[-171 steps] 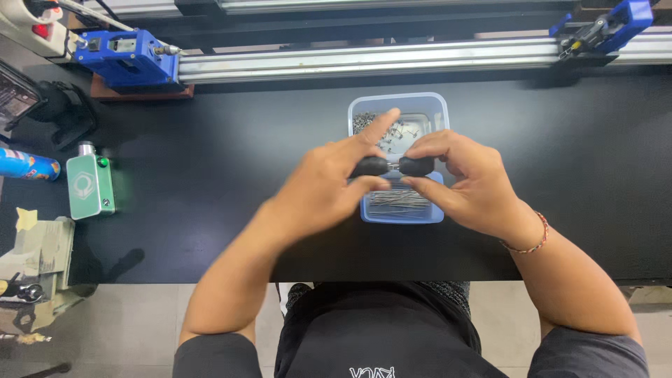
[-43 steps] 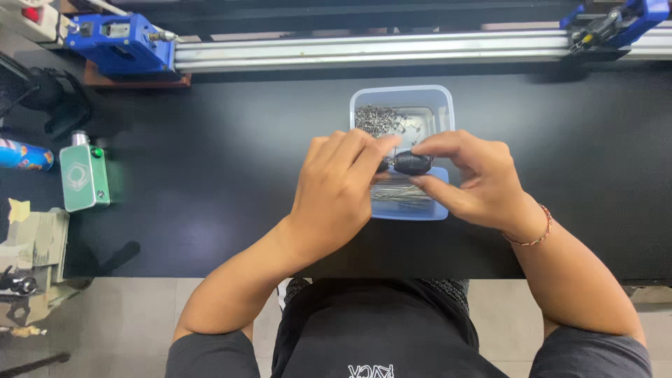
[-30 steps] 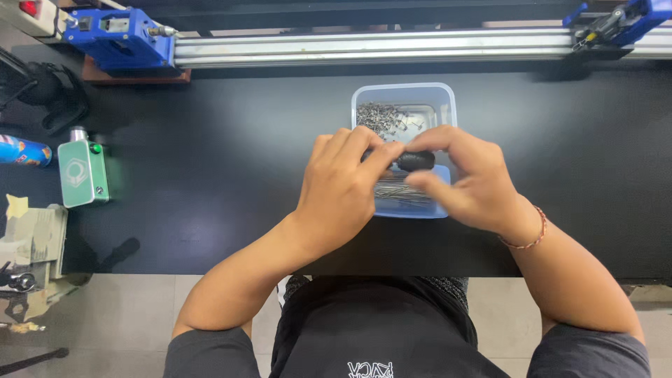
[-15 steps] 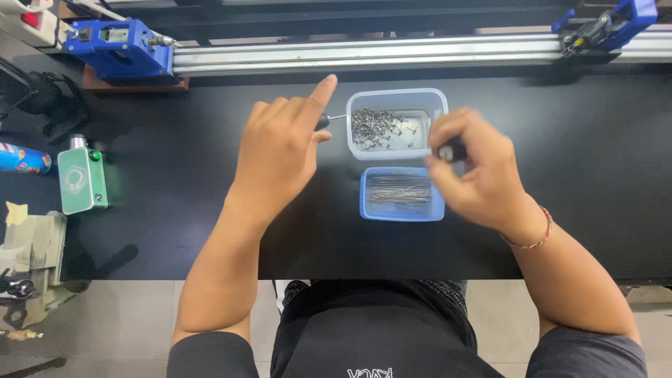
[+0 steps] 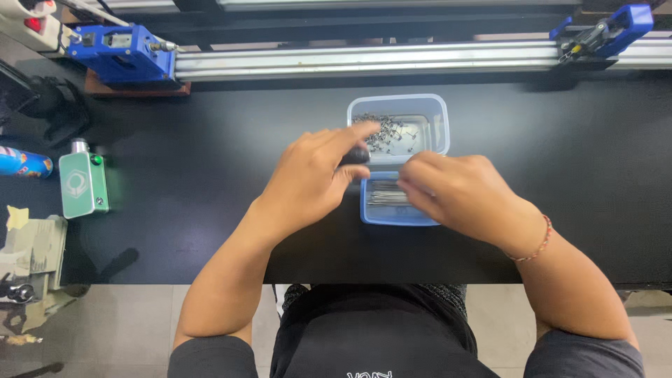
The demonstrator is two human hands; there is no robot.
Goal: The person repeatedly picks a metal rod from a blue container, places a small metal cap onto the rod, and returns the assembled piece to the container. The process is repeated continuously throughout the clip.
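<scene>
Over a black workbench (image 5: 175,210), my left hand (image 5: 311,178) pinches a small black part (image 5: 355,155) at the edge of a clear tub (image 5: 441,122) of small metal pieces. My right hand (image 5: 455,192), fingers curled, reaches into the blue tray (image 5: 378,215) of thin metal pins just below; whether it grips any, I cannot tell.

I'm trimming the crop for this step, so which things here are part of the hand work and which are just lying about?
In the work:
left hand on a small black part
right hand over the blue tray of thin metal pins
clear tub of small metal pieces

Lying about:
green box
blue clamp block
spray can
</scene>
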